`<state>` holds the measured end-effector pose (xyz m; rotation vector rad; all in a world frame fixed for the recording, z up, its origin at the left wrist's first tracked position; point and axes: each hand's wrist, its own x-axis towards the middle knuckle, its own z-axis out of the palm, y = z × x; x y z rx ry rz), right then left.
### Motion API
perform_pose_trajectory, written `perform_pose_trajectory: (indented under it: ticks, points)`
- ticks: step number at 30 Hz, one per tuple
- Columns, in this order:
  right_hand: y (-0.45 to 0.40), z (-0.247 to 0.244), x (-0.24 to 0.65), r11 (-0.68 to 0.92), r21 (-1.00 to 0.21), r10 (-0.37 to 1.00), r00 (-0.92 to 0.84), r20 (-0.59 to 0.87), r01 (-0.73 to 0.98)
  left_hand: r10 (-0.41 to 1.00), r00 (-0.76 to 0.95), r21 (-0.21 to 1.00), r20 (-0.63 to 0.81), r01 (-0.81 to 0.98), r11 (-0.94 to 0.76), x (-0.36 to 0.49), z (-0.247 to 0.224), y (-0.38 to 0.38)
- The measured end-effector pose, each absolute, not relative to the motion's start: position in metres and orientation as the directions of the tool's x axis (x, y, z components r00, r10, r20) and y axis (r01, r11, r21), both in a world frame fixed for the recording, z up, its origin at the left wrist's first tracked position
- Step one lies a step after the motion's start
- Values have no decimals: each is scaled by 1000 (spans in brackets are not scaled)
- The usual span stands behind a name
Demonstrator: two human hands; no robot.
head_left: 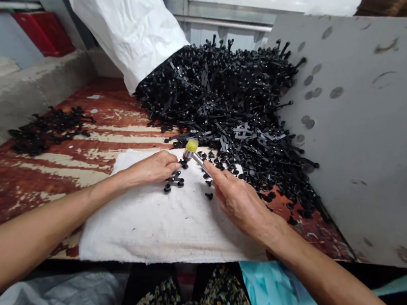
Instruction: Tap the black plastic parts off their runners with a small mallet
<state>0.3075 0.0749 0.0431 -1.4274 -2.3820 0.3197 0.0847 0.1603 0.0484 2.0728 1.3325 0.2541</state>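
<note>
— What does the right hand (239,204) have?
— A small hammer (190,154). The grip is closed firmly round its metal handle, with the forefinger stretched along it. The yellow end faces up.

— And the left hand (159,168)?
— Its grip is pinched closed, thumb against curled fingers, on a small black part (184,165) just under the hammer's head. Whether hammer and part touch, I can't tell.

— Where is all that?
— Over a white cloth (172,228), near its far edge, spread on the counter (107,133), whose red-brown surface is worn pale in streaks. A few black pieces (174,182) with round ends lie just below the left hand, and small loose ones (208,195) lie scattered near the right.

— Anything behind the hands?
— A big pile (219,85) of black pieces, by the mouth of a white sack (126,24) and against a spotted grey board (369,128) on the right. A smaller heap (52,129) sits well apart, at the left.
</note>
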Motion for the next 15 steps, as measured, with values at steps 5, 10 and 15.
perform_pose_trajectory:
  ticks: [5,10,15]
  points:
    - [74,42,307,481,-354,873,-404,273,802,865,473,652,-166,711,-263,83,47,161]
    - [74,49,308,492,-292,870,-460,175,820,858,478,672,-189,700,-242,83,49,159]
    - [70,56,302,502,-346,848,-373,376,792,849,488,687,-201,689,-233,81,50,158]
